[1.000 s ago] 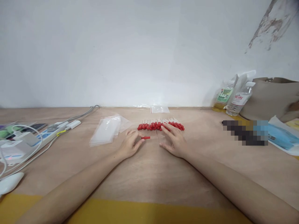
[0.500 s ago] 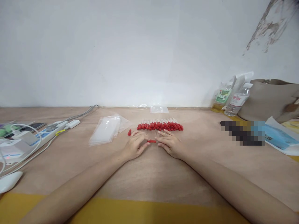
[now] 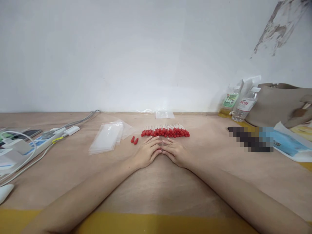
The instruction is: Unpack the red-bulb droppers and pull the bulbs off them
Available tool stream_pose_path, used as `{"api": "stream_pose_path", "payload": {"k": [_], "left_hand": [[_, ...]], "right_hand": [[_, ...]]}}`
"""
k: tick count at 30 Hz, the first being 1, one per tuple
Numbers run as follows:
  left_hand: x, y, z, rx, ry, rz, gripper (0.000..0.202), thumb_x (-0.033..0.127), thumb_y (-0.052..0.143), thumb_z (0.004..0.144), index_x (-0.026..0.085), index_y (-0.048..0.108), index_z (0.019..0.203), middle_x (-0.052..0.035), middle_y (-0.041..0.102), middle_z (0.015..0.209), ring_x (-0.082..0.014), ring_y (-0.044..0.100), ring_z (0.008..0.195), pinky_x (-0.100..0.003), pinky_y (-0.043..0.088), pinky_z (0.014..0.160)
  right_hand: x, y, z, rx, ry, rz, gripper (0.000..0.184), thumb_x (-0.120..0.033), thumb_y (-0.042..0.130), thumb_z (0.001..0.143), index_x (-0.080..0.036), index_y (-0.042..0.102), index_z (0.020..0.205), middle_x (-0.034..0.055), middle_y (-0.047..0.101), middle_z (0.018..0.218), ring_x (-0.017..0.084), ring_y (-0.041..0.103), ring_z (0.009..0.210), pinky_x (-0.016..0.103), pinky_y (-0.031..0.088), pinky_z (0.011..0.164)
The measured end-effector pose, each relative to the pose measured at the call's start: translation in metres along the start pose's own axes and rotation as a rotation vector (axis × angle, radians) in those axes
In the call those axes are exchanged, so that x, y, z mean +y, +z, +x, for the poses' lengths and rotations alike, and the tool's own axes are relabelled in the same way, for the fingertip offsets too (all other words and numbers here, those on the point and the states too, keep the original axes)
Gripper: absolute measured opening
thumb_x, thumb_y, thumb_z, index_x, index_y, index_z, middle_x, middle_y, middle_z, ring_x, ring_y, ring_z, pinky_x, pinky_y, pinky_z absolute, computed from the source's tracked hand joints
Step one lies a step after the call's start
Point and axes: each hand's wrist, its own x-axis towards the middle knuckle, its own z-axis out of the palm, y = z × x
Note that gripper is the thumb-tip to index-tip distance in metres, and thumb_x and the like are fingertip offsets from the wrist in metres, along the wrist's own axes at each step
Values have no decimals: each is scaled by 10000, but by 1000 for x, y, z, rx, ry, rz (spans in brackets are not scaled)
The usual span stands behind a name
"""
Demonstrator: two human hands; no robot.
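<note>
My left hand (image 3: 147,151) and my right hand (image 3: 175,152) rest on the wooden table (image 3: 156,185) with their fingertips meeting in the middle. The fingers are pressed together over a small spot, and what lies between them is hidden. Just beyond the fingertips runs a row of red-tipped thin sticks (image 3: 165,131), side by side. Two loose red caps (image 3: 134,140) lie left of my left hand. A stack of clear plastic bags (image 3: 106,140) sits further left.
A power strip with plugs and white cables (image 3: 36,143) is at the far left. One small clear bag (image 3: 164,114) lies by the wall. Two bottles (image 3: 237,102), a beige bag (image 3: 280,104) and a blue-printed packet (image 3: 287,143) stand at the right.
My hands closed in on each other until the fingertips touch. The red-capped piece held between them is no longer seen, and a second red cap now lies beside the first on the left.
</note>
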Motion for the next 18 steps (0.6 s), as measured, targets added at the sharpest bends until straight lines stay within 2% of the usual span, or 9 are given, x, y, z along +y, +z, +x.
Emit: {"api": "stream_pose_path", "payload": {"k": [6, 18], "left_hand": [[4, -12, -3, -69, 38, 101, 220, 288, 389, 880, 189, 583, 851, -35, 551, 1165, -183, 342, 1235, -419, 220, 1049], [6, -18, -7, -109, 62, 125, 240, 278, 369, 888, 183, 580, 824, -53, 541, 1173, -197, 341, 1238, -467, 155, 1062]], "right_hand": [[-1, -1, -5, 67, -91, 43, 212, -142, 454, 835, -157, 580, 1005, 72, 660, 972, 171, 495, 1113, 396, 370, 996], [-3, -4, -6, 53, -134, -17, 205, -128, 443, 836, -158, 567, 996, 75, 663, 951, 171, 506, 1100, 401, 377, 996]]}}
